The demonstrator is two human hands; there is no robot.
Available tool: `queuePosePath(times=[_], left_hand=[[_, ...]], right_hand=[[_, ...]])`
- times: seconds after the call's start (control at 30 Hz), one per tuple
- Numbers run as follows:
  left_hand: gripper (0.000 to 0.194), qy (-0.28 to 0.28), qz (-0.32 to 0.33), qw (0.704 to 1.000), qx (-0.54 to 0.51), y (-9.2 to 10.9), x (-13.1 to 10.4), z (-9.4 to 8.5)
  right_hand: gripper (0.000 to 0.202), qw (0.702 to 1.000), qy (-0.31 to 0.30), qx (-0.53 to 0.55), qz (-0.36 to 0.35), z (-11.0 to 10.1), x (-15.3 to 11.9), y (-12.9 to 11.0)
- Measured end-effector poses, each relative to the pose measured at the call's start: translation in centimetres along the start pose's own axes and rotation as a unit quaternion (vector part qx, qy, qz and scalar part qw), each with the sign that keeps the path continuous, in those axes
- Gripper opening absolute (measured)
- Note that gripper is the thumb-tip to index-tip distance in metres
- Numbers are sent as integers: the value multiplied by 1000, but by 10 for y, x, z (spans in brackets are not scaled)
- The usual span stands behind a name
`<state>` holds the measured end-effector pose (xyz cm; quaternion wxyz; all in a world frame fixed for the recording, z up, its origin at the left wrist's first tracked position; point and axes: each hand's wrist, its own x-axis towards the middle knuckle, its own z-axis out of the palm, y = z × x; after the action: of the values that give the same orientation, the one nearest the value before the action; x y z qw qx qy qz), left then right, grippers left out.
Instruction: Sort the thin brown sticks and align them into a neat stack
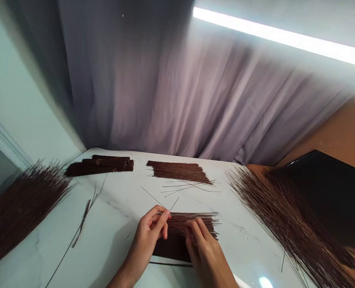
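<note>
In head view, the left hand (pixel 153 226) pinches thin sticks (pixel 152 196) while the right hand (pixel 206 246) curls over a row of sticks (pixel 195 216), perhaps steadying it (whether it grips any, one cannot tell), on a white table (pixel 234 224) where a left heap (pixel 24 208) and a right heap (pixel 273 208) flank, presumably for easy reach.

White marbled tabletop (pixel 243 224), brown stick heaps (pixel 24 210) either side, small stick pile (pixel 179 171), banded bundles (pixel 107 164), dark flat piece (pixel 171 247)

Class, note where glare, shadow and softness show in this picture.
Head view: the lamp burns out to white, hazing the curtain near it; head view: a glare spot marks the table, lower right; head view: a soft shadow lies beside the left hand.
</note>
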<state>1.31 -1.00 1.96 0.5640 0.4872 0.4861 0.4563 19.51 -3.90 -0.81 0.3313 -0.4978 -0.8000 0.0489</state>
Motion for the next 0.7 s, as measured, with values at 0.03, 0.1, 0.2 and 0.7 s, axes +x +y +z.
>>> queuePosePath(times=[0.03,0.1,0.2,0.7], left_hand=[[42,0,5,1000,-6,-1,0,0],[40,-2,14,1000,-17,-3,0,0],[38,-2,12,999,-33,-5,-1,0],[35,-3,43,999,-7,2,-5,0]], right_hand=[[16,1000,2,-3,-2,0,0,0],[15,1000,4,-6,-4,0,1,-1],[15,1000,-6,2,3,0,1,-1],[17,993,0,114,15,2,-2,-2]])
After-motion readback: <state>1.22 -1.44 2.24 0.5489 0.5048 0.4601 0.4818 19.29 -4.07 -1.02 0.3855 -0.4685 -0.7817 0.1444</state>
